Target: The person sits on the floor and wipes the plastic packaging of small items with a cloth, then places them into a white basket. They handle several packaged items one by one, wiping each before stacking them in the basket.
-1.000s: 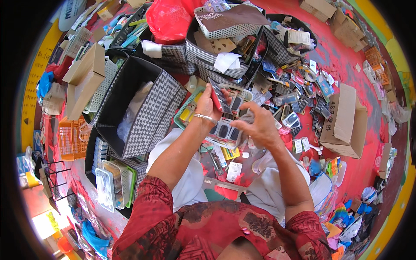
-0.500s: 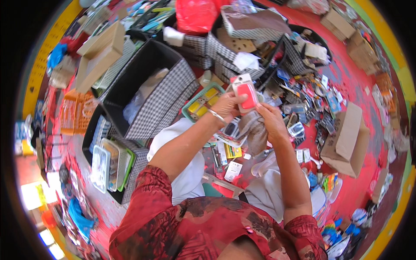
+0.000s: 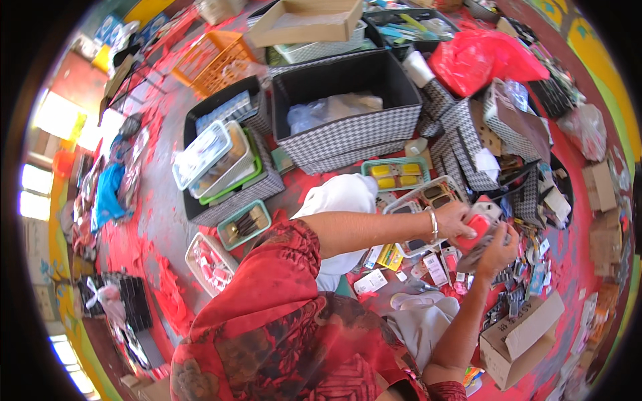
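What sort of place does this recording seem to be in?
Probably a storeroom or sorting area for small goods: a large black-and-white houndstooth fabric bin, an orange latticed plastic crate and an open brown cardboard box sit among scattered small packages.

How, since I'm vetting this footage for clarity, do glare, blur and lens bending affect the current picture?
Head view: the large bright patch at upper left is washed out to white; head view: the yellow wall band bows along the dark rim; head view: the red packet and grey cloth look slightly soft, whether from motion or focus I can't tell.
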Motion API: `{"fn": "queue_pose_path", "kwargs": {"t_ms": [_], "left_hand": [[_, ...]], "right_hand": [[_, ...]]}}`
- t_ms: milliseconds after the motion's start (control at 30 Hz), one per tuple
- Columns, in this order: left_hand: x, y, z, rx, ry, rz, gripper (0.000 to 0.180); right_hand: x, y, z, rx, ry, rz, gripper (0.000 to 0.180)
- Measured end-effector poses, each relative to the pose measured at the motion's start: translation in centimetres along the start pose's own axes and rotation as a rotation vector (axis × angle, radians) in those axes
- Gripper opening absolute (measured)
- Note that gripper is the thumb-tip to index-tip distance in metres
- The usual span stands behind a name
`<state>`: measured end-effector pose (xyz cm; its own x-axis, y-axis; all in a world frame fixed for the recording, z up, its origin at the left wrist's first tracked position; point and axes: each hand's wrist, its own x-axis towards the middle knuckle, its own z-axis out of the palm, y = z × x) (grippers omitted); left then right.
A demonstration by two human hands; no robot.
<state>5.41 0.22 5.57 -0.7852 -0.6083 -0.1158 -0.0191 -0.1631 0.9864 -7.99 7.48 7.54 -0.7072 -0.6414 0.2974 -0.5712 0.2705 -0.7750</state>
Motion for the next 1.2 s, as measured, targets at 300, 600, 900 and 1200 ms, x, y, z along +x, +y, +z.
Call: {"fn": "queue_pose_path", "kwargs": {"t_ms": [300,600,900,1200], "left_hand": [[-13.7,8.3,-13.3,-0.504,0.560,0.153,0.029],[-43.7,-1.9,-21.0,-0.542,1.287,0.082,0.035],[-65.5,-16.9,-16.0,-0.870,2.089,-0.225,0.027],[-74.4,-24.5,-5.5,-0.523,2.011,-0.969,0.020]], "right_hand": [[0.5,2.5,0.9,0.710,-0.185,0.534,0.023],[0.2,6.8,2.2,0.881,-0.430,0.871,0.029],[-2.1,9.9,1.7,0.526,-0.615,0.802,0.028],[-3.4,12.5,1.8,0.515,-0.687,0.909,0.029]]}}
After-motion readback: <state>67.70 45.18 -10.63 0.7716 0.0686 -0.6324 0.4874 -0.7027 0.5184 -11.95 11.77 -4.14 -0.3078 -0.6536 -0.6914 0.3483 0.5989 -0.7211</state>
